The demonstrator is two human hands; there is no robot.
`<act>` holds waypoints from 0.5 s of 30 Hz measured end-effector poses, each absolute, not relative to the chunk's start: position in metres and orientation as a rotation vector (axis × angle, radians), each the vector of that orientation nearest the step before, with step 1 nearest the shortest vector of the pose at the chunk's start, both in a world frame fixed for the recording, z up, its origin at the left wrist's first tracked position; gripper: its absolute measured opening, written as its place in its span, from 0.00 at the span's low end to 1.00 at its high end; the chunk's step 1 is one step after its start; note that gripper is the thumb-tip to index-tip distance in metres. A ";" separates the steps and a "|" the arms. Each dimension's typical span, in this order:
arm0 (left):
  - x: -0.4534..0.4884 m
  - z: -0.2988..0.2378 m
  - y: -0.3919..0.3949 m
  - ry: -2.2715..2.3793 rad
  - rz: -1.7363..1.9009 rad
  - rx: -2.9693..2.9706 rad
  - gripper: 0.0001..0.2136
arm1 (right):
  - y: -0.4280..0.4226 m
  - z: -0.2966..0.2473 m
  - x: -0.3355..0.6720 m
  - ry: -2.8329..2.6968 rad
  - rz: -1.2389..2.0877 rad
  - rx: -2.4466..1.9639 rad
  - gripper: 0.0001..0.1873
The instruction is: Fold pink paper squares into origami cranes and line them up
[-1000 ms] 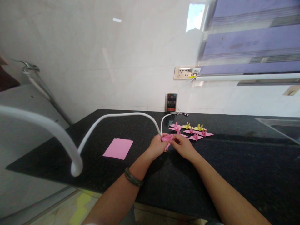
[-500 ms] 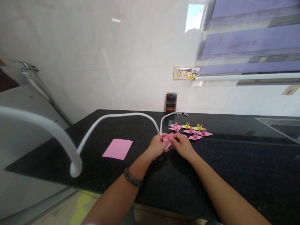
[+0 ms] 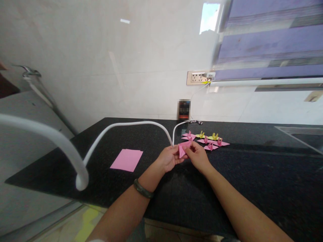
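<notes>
A partly folded piece of pink origami paper [image 3: 185,148] is held between my two hands above the dark counter. My left hand [image 3: 168,158] is closed on its left side, with the fingers beneath it. My right hand [image 3: 199,156] pinches it from the right, thumb on top. Just beyond my hands stand several folded paper cranes, pink ones [image 3: 211,147] and yellow ones [image 3: 214,136]. To the left lies a small stack of square pink paper [image 3: 127,160].
A bent white tube [image 3: 131,124] arches over the black counter [image 3: 156,210] from the left. A phone-like object with a blurred screen [image 3: 184,109] leans against the wall below a socket [image 3: 199,78]. A sink edge [image 3: 297,134] shows at right.
The pink origami paper has turned, so a broad triangular face now shows. My right thumb has moved onto it, and my left fingers have shifted underneath.
</notes>
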State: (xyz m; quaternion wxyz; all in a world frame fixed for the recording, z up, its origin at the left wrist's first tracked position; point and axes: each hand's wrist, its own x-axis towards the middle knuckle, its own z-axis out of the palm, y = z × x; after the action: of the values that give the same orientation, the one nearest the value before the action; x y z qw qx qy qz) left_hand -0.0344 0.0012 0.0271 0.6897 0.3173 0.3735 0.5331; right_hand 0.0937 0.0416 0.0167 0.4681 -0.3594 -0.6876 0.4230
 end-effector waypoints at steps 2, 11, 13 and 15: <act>-0.035 0.025 0.002 0.825 1.176 0.679 0.16 | 0.041 0.017 0.094 -1.716 0.976 -0.889 0.12; -0.036 0.025 0.002 0.821 1.159 0.650 0.15 | 0.039 0.016 0.094 -1.748 0.876 -0.897 0.10; -0.036 0.027 0.001 0.842 1.162 0.690 0.15 | 0.040 0.016 0.094 -1.750 0.854 -0.901 0.09; -0.035 0.029 -0.001 0.884 1.170 0.735 0.15 | 0.040 0.017 0.094 -1.758 0.837 -0.911 0.09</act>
State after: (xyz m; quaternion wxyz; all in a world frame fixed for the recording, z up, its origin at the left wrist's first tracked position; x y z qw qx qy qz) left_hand -0.0348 -0.0006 0.0287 0.6822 0.3275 0.3939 0.5217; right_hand 0.0940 0.0395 0.0166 0.4758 -0.3729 -0.7193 0.3423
